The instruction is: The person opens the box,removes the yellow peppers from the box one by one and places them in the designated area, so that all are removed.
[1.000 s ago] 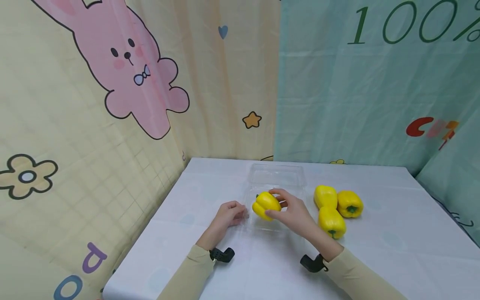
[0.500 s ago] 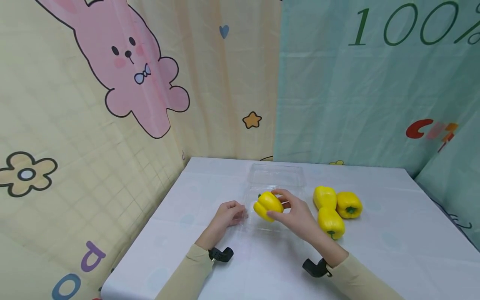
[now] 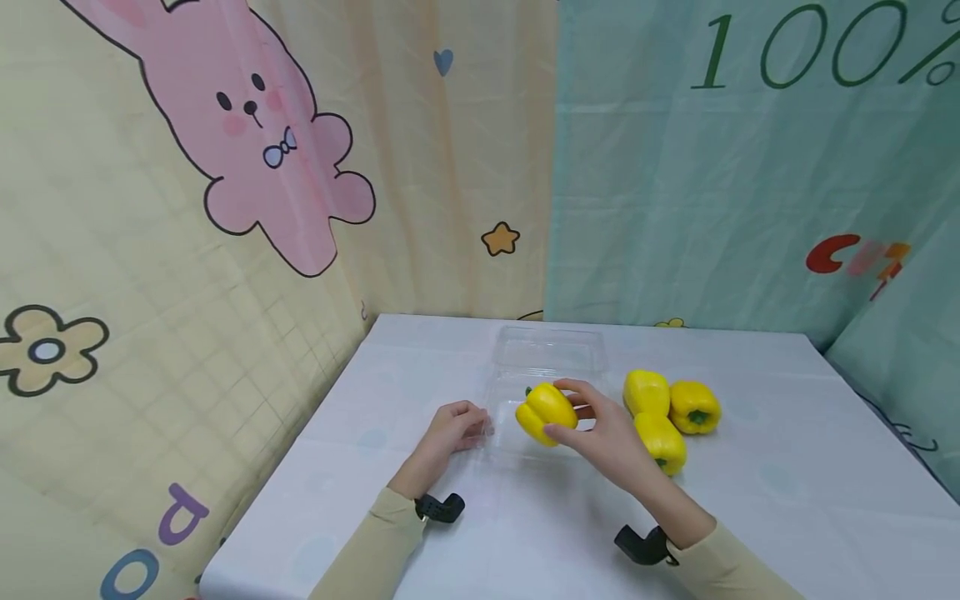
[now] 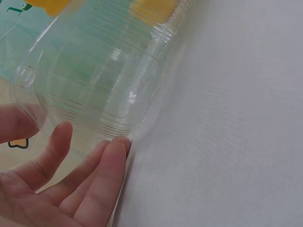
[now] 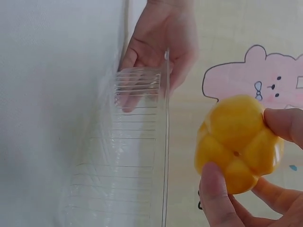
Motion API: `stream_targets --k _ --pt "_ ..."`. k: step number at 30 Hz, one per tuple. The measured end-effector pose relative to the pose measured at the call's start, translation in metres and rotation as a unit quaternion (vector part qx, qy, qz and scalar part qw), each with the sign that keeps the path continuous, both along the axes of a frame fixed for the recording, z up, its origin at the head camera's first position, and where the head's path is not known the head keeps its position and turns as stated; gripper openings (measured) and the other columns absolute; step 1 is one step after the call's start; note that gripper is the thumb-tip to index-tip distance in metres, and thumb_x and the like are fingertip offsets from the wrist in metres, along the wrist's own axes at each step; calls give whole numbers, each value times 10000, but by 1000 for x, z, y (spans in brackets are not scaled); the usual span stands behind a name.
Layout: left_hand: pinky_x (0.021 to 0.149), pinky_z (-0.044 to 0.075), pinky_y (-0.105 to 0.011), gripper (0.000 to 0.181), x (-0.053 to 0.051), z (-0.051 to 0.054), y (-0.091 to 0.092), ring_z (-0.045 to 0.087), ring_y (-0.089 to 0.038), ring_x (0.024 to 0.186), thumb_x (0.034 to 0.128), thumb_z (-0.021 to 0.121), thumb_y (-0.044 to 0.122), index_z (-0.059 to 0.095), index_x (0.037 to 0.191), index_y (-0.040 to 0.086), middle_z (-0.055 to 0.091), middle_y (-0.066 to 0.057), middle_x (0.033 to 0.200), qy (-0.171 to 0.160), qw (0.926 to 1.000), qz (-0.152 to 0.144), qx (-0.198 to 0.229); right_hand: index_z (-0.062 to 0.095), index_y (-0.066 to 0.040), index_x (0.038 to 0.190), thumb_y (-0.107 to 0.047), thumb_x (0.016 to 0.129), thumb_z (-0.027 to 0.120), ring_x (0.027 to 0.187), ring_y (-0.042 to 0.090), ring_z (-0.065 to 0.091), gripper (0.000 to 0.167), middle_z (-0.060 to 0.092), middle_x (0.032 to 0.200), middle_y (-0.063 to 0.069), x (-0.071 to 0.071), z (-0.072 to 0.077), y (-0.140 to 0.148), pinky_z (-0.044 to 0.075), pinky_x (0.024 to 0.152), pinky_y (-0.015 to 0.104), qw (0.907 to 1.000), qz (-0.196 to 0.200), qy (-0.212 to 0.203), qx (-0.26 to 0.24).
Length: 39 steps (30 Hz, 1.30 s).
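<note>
In the head view my right hand (image 3: 609,437) grips a yellow bell pepper (image 3: 543,415) between thumb and fingers, its stem pointing to the far left. The pepper is over the clear plastic clamshell box (image 3: 517,446), whose lid (image 3: 551,350) lies open on the far side. The right wrist view shows the pepper (image 5: 236,146) raised above the box rim (image 5: 165,142). My left hand (image 3: 457,431) holds the box's left side. Up close in the left wrist view, its fingers (image 4: 111,165) touch the outer wall and the thumb reaches the rim.
Three more yellow bell peppers (image 3: 660,437) sit together on the table to the right of the box, partly behind the right forearm. White cloth covers the table (image 3: 787,458). Printed curtains (image 3: 675,208) hang along its back and left sides.
My right hand has drawn the pepper slightly to the right and toward me, above the box. The left hand stays at the box's left side.
</note>
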<state>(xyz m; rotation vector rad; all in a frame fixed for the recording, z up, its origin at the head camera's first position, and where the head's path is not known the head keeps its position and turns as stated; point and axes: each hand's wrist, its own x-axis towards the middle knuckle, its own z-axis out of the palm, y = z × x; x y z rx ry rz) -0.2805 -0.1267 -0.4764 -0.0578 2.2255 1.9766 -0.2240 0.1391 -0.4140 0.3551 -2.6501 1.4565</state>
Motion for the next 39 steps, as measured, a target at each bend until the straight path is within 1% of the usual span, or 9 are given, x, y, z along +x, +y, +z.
stream_targets --k 5,9,16,21,24,31,36,39 --pt "806 579 -333 245 -1 -1 0 660 -211 911 974 653 255 678 968 11 706 -102 1012 6 10000 28 -30 540 -314 1402 -482 825 810 1083 262 577 659 618 1285 60 3 2 5 561 797 372 9999 12 70 -98" --pt "821 575 -334 255 -1 -3 -1 654 -215 936 977 651 268 678 983 14 700 -102 1030 29 10000 -17 -68 546 -318 1393 -464 826 814 1086 268 580 643 619 1281 61 3 2 7 561 806 375 9999 -35 68 -154" --pt "839 567 -336 269 -1 -3 -3 646 -233 969 973 654 264 656 989 -4 685 -119 1048 3 9999 -149 63 544 -338 1385 -497 815 814 1104 277 578 650 612 1292 57 5 5 14 564 813 386 9995 -172 3 -265" --pt "827 567 -341 273 -1 -3 -3 647 -237 971 970 655 247 648 989 -25 684 -130 1043 48 9998 -172 120 543 -332 1391 -523 816 802 1116 284 572 658 612 1290 67 7 10 25 557 828 405 9991 -348 40 -257" --pt "818 569 -339 273 -2 -4 -2 647 -233 960 967 659 245 649 986 -28 684 -136 1039 56 9997 -166 159 545 -306 1398 -523 822 797 1111 291 577 665 611 1291 88 8 14 34 549 847 419 9986 -448 104 -262" --pt "792 565 -330 270 -1 -6 -4 660 -224 917 962 657 228 643 989 -40 690 -139 1020 89 9995 -171 231 517 -275 1426 -520 838 782 1099 285 591 690 587 1303 103 11 21 52 539 870 403 9973 -495 33 -545" --pt "783 561 -325 277 -1 -6 -4 665 -228 910 961 654 223 640 996 -52 694 -143 1013 90 9995 -201 233 490 -239 1455 -502 862 767 1094 300 604 706 570 1308 133 12 23 64 560 853 397 9960 -525 64 -720" --pt "792 562 -328 281 -1 -5 -3 664 -234 923 959 655 225 640 1000 -53 693 -144 1019 68 9995 -200 247 476 -243 1464 -511 862 762 1090 301 606 718 556 1310 129 12 23 70 569 844 384 9951 -599 28 -785"
